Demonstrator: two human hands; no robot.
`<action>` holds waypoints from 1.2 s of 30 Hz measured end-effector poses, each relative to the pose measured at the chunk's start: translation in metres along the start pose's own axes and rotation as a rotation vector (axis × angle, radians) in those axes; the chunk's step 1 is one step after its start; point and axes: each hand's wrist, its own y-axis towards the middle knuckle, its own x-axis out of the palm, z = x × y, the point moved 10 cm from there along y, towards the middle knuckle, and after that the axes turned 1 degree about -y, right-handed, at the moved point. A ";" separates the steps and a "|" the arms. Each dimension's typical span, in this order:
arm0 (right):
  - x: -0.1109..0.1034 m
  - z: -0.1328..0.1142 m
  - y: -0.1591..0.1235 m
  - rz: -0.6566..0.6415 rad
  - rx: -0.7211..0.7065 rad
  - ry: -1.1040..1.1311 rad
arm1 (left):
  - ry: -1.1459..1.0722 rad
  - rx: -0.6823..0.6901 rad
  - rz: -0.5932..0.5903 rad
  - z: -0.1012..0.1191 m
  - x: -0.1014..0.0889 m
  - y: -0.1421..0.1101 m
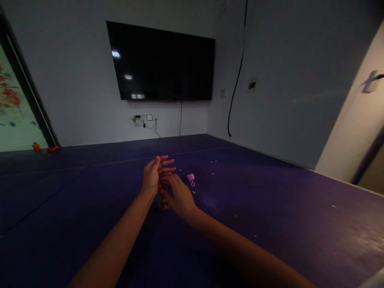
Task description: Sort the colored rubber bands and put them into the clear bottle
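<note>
Over the purple floor, my left hand (pixel 153 176) is raised with its fingers apart, palm turned toward my right hand. My right hand (pixel 181 196) has its fingers curled against a small multicoloured item (pixel 163 203), which looks like a little container with mixed red, orange and yellow bits. Both hands hide most of it, so its exact kind is unclear. Just beyond my right hand lies a small pink cap-like piece (pixel 191 177) with a loop on it.
Small white scraps (pixel 193 192) are scattered on the purple floor (pixel 90 208). A television (pixel 168 64) hangs on the far wall above sockets and cords. A black cable (pixel 237 80) dangles at the right wall. Orange objects (pixel 36 146) sit at the far left.
</note>
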 end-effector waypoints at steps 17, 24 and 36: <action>-0.003 -0.006 -0.004 -0.011 0.045 -0.019 | -0.029 -0.138 0.157 -0.008 -0.014 -0.001; -0.004 -0.008 -0.010 0.007 -0.016 -0.090 | -0.019 -0.122 0.173 -0.006 -0.014 -0.002; 0.000 -0.008 -0.006 -0.075 -0.011 -0.179 | 0.001 -0.076 0.133 -0.007 -0.013 0.001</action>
